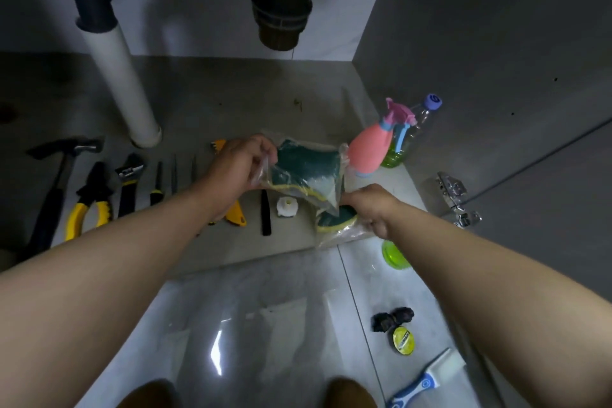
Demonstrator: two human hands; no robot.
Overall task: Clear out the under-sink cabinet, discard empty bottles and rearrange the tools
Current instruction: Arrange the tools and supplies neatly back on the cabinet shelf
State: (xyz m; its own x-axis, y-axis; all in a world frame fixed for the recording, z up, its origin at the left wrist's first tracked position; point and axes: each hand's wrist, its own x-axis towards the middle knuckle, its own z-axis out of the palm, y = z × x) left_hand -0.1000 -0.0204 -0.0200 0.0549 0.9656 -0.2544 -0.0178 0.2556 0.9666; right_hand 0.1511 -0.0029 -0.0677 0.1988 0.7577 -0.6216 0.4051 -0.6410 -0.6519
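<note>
Under-sink cabinet [231,103] is standing open. Above its floor, the left hand [236,169] is pinching a clear bag of green sponges [306,172], and the right hand [371,209] is gripping plastic at the bag's lower corner. A hammer [63,169] is lying far left, a pink spray bottle [369,152] is standing right, and pliers [89,199] are lying beside the hammer.

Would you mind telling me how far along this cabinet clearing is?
Done: black-handled hammer and yellow-handled pliers lie in a row inside. In hand: left hand grips a clear plastic bag of green sponges, right hand a second sponge bag. Left: round yellow disc and blue-and-white brush sit outside on the tiles.
</note>
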